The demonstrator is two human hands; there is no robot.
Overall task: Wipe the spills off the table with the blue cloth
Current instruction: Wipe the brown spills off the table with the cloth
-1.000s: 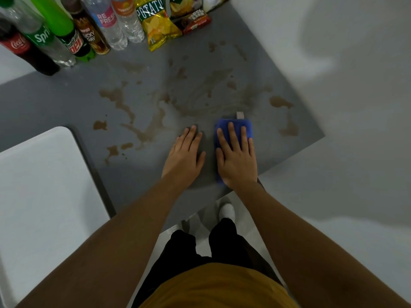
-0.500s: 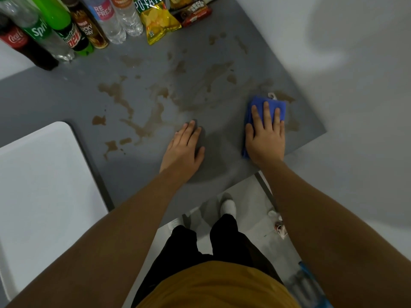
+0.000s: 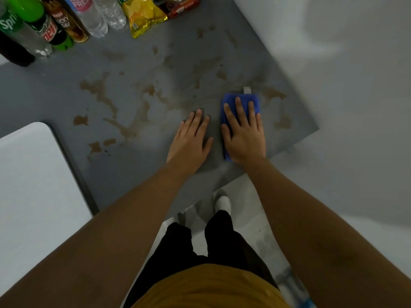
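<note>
- right hand [image 3: 244, 134] flat, palm down on the blue cloth [image 3: 241, 103], fingers spread and straight, pressing it to the worktop [image 3: 55, 94]; no closed grip, just a flat press
- cloth folded, near the worktop's right front corner, small white tag [image 3: 246, 90] sticking out at its far edge
- left hand [image 3: 191, 138] flat and open on bare worktop just beside the cloth, holding nothing
- brown spills [image 3: 100, 92] spread left and beyond the hands; more patches right of the cloth [image 3: 274, 94], one near the right edge [image 3: 283, 123]
- far edge: row of drink bottles [image 3: 55, 25], yellow chip bag [image 3: 142, 15], red snack pack [image 3: 180, 6]
- white surface [image 3: 33, 174] at the left, against the worktop
- person standing, black trousers, white shoe [image 3: 223, 203] showing below the worktop edge
</note>
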